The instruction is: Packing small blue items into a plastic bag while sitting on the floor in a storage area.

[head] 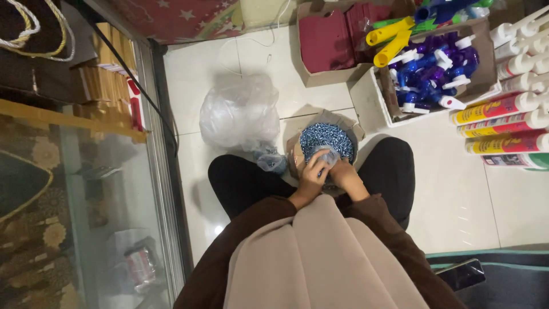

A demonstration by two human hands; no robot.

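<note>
Between knees: screw box (327, 139); both hands (330, 173) pinch small bag (327, 154); plastic sack (240, 111) alongside.

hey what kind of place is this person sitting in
Probably a hardware or building-supply shop. Rows of sealant tubes lie on the tiled floor, a box of plastic nozzles stands beside them, and both hands work over a box of small screws.
</note>
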